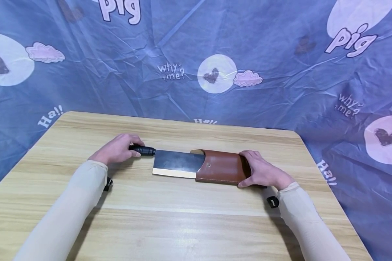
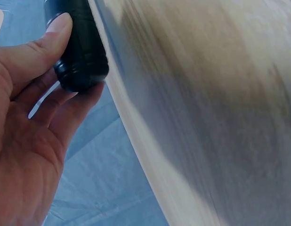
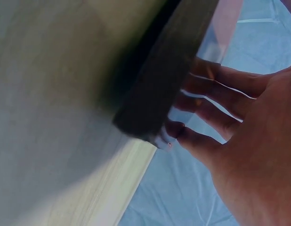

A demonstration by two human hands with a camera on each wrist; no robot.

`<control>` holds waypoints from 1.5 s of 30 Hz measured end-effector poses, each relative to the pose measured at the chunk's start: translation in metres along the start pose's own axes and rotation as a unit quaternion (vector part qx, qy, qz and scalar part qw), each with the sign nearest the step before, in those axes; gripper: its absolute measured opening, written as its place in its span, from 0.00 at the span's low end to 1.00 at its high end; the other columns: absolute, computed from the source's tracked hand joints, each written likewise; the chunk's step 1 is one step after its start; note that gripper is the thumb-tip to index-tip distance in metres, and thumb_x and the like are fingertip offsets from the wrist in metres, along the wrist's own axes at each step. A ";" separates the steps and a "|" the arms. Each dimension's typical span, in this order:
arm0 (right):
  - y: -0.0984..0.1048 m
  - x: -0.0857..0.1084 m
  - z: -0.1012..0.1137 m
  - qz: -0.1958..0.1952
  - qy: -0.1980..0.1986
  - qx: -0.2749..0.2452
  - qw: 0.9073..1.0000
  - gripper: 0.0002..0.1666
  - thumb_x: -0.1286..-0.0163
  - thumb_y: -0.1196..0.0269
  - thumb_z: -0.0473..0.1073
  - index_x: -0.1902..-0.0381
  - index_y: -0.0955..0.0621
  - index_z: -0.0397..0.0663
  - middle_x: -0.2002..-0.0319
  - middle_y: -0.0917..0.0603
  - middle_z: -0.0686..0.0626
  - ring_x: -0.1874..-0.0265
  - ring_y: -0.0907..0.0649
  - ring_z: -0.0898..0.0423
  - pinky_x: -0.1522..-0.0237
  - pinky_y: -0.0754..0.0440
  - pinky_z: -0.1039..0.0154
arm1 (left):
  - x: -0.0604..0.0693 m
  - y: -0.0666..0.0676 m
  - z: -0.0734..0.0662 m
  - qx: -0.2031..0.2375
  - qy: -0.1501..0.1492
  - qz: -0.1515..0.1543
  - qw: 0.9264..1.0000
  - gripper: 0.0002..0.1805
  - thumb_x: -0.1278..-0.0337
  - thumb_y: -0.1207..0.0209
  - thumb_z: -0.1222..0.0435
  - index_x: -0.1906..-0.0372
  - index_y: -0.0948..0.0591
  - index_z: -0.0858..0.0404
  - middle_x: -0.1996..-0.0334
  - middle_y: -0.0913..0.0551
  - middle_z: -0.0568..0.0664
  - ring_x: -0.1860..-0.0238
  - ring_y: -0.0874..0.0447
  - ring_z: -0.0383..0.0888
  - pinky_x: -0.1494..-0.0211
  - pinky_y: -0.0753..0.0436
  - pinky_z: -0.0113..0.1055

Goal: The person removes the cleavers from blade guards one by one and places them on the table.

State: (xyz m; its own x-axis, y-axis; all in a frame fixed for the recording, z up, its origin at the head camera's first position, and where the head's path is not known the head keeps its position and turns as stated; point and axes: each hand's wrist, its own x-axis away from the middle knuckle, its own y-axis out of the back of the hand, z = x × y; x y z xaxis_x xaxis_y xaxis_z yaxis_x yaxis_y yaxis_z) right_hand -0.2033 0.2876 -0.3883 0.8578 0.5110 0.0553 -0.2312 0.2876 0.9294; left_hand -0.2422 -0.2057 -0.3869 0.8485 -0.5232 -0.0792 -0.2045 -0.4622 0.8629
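Note:
A cleaver lies across the middle of the table in the head view, its dark blade (image 1: 174,161) partly inside a brown leather sheath (image 1: 221,166). The rest of the blade, within the sheath, is hidden. My left hand (image 1: 119,148) pinches the end of the black handle (image 1: 146,150). Seen from the left wrist, the thumb presses on the handle (image 2: 84,54) with fingers beneath its butt. My right hand (image 1: 262,170) grips the sheath's right end, thumb at the near edge and fingers at the far edge. A dark, blurred end (image 3: 157,75) fills the right wrist view beside the fingers.
The wooden table (image 1: 170,221) has its far edge just beyond the hands. Behind it hangs a blue printed cloth (image 1: 124,76). A black clip-like piece (image 1: 273,202) sits at the right wrist, another (image 1: 108,184) at the left.

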 end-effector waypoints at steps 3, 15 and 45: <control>0.000 0.000 0.000 0.000 -0.001 -0.004 1.000 0.66 0.63 0.19 0.59 0.32 0.37 0.34 0.37 0.32 0.39 0.39 0.35 0.41 0.38 0.34 0.44 | 0.000 0.001 -0.001 0.003 0.001 0.001 1.000 0.17 0.48 0.32 0.71 0.51 0.16 0.66 0.54 0.17 0.53 0.50 0.20 0.56 0.42 0.26 0.54; 0.002 0.002 -0.001 0.002 -0.009 -0.008 1.000 0.66 0.62 0.19 0.58 0.32 0.37 0.34 0.37 0.33 0.39 0.39 0.35 0.42 0.38 0.33 0.43 | -0.001 0.001 0.000 0.007 0.011 -0.004 1.000 0.18 0.49 0.32 0.72 0.50 0.16 0.67 0.53 0.17 0.54 0.49 0.21 0.56 0.41 0.27 0.54; 0.004 0.004 -0.006 0.002 -0.018 -0.011 1.000 0.66 0.62 0.19 0.59 0.31 0.38 0.34 0.36 0.35 0.39 0.38 0.36 0.42 0.37 0.35 0.42 | 0.005 0.006 0.005 0.010 0.012 -0.003 1.000 0.18 0.48 0.32 0.71 0.49 0.16 0.68 0.51 0.18 0.57 0.47 0.23 0.61 0.38 0.31 0.59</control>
State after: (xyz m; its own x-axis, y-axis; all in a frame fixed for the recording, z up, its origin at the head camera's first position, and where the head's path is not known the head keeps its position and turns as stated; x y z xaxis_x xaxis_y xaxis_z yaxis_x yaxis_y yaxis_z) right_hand -0.2033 0.2956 -0.3869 0.8726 0.4829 0.0734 -0.2451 0.3029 0.9210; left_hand -0.2411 -0.2149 -0.3845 0.8614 -0.5028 -0.0719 -0.2088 -0.4796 0.8523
